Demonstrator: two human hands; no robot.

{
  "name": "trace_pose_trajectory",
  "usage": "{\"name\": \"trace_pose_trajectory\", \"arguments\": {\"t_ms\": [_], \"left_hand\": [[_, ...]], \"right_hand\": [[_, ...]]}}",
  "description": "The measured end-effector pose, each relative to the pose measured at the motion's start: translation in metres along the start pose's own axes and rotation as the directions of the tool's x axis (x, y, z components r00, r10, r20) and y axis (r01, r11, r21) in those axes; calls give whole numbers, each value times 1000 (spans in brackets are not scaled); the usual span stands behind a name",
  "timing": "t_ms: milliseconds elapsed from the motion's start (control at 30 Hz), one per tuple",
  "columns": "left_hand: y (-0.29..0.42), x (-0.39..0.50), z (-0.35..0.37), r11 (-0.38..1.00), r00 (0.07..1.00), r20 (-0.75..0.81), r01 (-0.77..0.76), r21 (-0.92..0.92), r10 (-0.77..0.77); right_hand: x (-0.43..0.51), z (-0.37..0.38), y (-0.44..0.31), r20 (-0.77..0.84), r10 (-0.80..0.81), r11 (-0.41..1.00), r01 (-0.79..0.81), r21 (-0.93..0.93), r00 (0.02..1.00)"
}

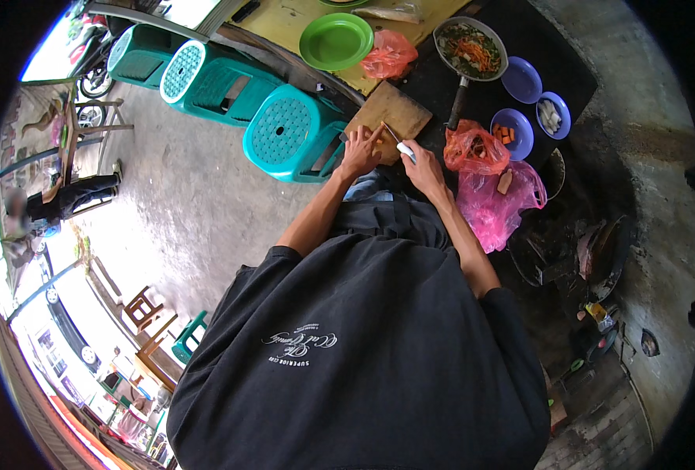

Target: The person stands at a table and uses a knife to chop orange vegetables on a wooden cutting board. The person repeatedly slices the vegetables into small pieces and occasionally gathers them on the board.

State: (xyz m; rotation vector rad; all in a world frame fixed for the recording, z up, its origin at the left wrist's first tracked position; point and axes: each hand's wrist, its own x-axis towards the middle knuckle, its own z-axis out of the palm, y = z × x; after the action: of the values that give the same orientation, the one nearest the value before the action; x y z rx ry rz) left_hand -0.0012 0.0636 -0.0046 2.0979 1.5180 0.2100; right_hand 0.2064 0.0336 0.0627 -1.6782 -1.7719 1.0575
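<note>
A wooden cutting board point(409, 110) lies before me at the table's edge. My right hand point(425, 167) grips a knife point(407, 151) by its white and blue handle, the blade angled across the board toward my left fingertips. My left hand point(361, 154) rests on the board with its index finger stretched toward the blade tip. Small orange pieces point(380, 141), probably carrot, show beside and under the left fingers. Whether those fingers pin a piece is too small to tell.
Beyond the board are a green plate point(334, 42) and a red plastic bag point(390, 54). To the right stand a pan of vegetables point(471, 48), purple bowls point(512, 134), a red bag point(475, 147) and a pink bag point(494, 205). Teal stools point(289, 132) line the left; a person point(68, 197) sits farther off.
</note>
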Motion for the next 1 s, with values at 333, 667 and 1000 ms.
{"name": "trace_pose_trajectory", "arguments": {"t_ms": [333, 667, 1000], "left_hand": [[2, 1, -2, 1000, 1000, 14, -2, 10, 1], [19, 1, -10, 995, 1000, 26, 2, 98, -5], [15, 1, -12, 994, 995, 99, 14, 105, -24]], "right_hand": [[13, -3, -19, 55, 92, 983, -81, -163, 994], [5, -2, -9, 25, 114, 991, -111, -79, 993], [-1, -17, -4, -42, 206, 978, -207, -30, 978]]}}
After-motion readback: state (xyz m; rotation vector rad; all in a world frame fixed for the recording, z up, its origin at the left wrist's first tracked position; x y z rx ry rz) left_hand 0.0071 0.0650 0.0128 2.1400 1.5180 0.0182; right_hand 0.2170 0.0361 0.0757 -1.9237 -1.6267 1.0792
